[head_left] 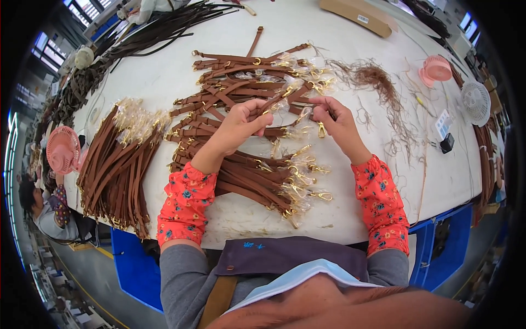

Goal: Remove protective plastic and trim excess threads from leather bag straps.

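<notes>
Above a pale worktop (449, 172), near the middle of the frame, your left hand (244, 125) pinches a slim brown strap (276, 100), its grip narrow, thumb and fingers drawn together on the band, while your right hand (337, 122) curls inward just beside it; whether that second grip closes on the same strap, you cannot tell, since the knuckles hide the fingertips. A gold clasp (321, 130) hangs just under the right fingers, its link to the strap out of sight. The strap looks light and bendable, with enough body to keep its line, and its face is probably smooth rather than sticky; the metal likely makes the end the heavier part. Your surest hold is probably the flat band close behind the hardware, as the clear plastic wrapping (296, 204) looks slick and apt to slide, and the clasp may swivel. Little here seems fragile, though the thin film could tear. Below your hands, the pile of straps (241, 171) overlaps so tightly that single bands are hard to follow, and your left forearm covers part of it. Glare on the plastic blurs the fittings, and in the left of the frame a second bundle (112, 172) merges its ends under wrapping.
</notes>
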{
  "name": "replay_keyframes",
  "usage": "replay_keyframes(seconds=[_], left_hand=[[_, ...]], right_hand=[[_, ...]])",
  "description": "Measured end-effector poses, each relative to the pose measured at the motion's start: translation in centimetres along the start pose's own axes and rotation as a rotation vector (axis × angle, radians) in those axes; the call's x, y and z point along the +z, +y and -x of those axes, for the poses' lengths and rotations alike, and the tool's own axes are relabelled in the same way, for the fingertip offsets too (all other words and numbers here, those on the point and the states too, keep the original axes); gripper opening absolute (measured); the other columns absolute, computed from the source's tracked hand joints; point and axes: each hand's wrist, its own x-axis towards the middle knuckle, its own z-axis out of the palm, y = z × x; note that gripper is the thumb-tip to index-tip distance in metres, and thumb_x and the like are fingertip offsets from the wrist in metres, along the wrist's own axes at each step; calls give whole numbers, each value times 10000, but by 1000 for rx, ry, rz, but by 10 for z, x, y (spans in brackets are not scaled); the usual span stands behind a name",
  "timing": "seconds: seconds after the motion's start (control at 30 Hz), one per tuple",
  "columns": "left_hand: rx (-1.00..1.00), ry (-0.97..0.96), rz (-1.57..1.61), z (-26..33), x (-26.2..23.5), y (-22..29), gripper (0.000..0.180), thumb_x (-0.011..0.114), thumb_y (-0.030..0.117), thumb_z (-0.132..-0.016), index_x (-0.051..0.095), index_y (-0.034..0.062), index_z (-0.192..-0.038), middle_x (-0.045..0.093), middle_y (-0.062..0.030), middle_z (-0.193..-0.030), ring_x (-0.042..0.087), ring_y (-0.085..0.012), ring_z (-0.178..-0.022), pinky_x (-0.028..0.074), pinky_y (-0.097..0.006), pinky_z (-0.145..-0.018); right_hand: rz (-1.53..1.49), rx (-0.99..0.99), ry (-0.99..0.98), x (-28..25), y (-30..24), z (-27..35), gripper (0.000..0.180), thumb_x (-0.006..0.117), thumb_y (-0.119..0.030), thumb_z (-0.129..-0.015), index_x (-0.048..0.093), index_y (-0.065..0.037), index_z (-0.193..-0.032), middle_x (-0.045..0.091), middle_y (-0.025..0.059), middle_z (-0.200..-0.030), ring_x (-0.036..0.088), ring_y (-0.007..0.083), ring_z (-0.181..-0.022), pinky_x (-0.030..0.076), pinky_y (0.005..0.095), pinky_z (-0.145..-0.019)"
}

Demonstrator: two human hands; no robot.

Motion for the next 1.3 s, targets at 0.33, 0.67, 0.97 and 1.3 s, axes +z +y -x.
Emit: replay_keyframes(seconds=[0.33, 0.67, 0.97, 1.3], left_hand=[[-20, 22, 112, 0, -4, -2, 304, 704, 139, -934, 603, 18, -1193, 631, 16, -953, 527, -42, -690, 452, -199, -631], [36, 149, 164, 1, -7, 7, 294, 679, 129, -954, 579, 10, -1203, 626, 13, -922, 515, -44, -661, 434, -201, -610], [77, 224, 246, -1, -8, 8, 290, 678, 151, -957, 587, 7, -1191, 618, 14, -900, 509, -36, -674, 397, -188, -595], [40, 171, 215, -1, -10, 2, 288, 686, 163, -953, 605, 8, -1182, 642, -1, -895, 509, -38, -658, 389, -186, -587]], right_hand=[[-704, 443, -78, 58, -12, -25, 541, 369, -511, -1057, 541, -88, -1348, 668, 49, -1072, 293, 32, -494, 269, 211, -465], [-519, 434, -433, 64, -11, -21, 472, 411, -441, -1058, 601, -57, -1257, 692, 72, -1092, 296, 17, -448, 237, 191, -406], [-555, 444, -377, 65, -11, -19, 452, 506, -405, -1030, 626, -27, -1248, 687, 26, -1048, 320, 0, -455, 242, 171, -404], [-221, 185, -378, 79, 22, -18, 338, 638, -333, -980, 702, -56, -1161, 644, -70, -837, 380, -11, -589, 299, 182, -520]])
